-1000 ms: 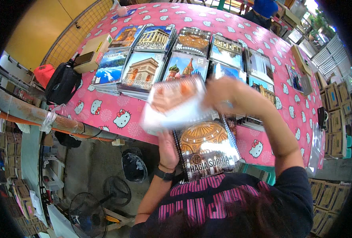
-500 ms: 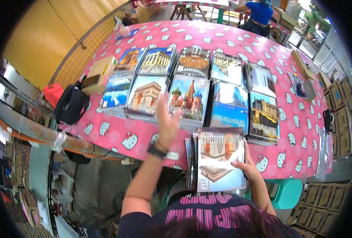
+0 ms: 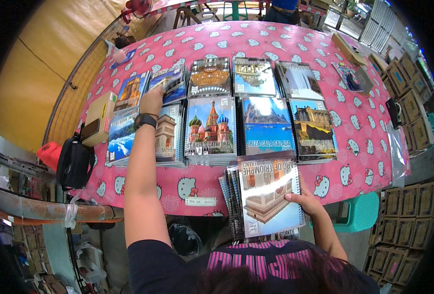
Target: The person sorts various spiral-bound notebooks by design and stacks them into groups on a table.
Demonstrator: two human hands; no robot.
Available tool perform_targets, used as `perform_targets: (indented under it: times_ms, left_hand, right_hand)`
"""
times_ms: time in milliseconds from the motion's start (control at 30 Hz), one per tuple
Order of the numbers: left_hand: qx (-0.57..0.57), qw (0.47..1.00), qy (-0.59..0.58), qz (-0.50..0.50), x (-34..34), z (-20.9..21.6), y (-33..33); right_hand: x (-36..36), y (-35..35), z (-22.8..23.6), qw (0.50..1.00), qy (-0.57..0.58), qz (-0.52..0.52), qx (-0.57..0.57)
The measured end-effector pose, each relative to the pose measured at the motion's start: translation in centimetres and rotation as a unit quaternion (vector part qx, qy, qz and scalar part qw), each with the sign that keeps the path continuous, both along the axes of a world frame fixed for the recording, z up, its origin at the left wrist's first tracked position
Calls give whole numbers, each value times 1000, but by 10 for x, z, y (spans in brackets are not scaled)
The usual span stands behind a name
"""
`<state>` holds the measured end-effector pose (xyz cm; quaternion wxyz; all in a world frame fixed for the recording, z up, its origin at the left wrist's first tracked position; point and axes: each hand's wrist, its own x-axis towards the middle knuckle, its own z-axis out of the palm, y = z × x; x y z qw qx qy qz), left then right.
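My left hand point(image 3: 152, 100) reaches over the table to the second stack of the back row. Its blurred fingers are at the top spiral notebook point(image 3: 173, 81), which has a blue cover; whether they grip it is unclear. My right hand point(image 3: 306, 198) holds a stack of spiral notebooks against my body, thumb on the top cover. That top notebook point(image 3: 270, 201) shows a stone arch, upside down to me. Between the hands lie stacks with a colourful domed church point(image 3: 211, 125), a blue sea bay point(image 3: 267, 127) and, partly behind my left forearm, a stone arch point(image 3: 167, 130).
Two rows of notebook stacks cover the middle of the pink patterned table point(image 3: 236, 41). A cardboard box point(image 3: 99, 117) and black bag point(image 3: 75, 161) are at the left edge. A green stool point(image 3: 359, 213) stands at right, near stacked cartons point(image 3: 405, 210). Another person point(image 3: 281, 14) is beyond the table.
My left hand has moved forward and left, from above the front row to the back row's second stack. My right hand still holds its notebooks. The view has shifted.
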<state>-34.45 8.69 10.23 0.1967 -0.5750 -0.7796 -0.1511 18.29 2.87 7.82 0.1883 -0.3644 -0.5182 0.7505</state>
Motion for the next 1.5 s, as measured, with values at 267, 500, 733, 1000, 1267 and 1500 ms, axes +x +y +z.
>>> perform_targets:
  times_ms: [267,500,733,1000,1267,1500]
  left_hand:
    - [-114,898,-124,-406,288,48,-156]
    - [45,898,-335,-281,179,38,-127]
    - [31,843,-393,366,-217,-96,-296]
    - [182,859,-433,202,-84,27,-255]
    - [-26,741,-664,-100,256,28,-225]
    - [107,915,-378,-91,83,18,-143]
  right_hand:
    - [-16,11,2,971,185,-126,-89]
    - [-16,12,11,994,-46,-97,-19]
    - [-25,19,2,999,-6,-36,-1]
    - [-20,13,9,996,-61,-64,15]
    - [-20,14,9,985,134,-113,7]
    - [-19,7,16,991,-80,-108,15]
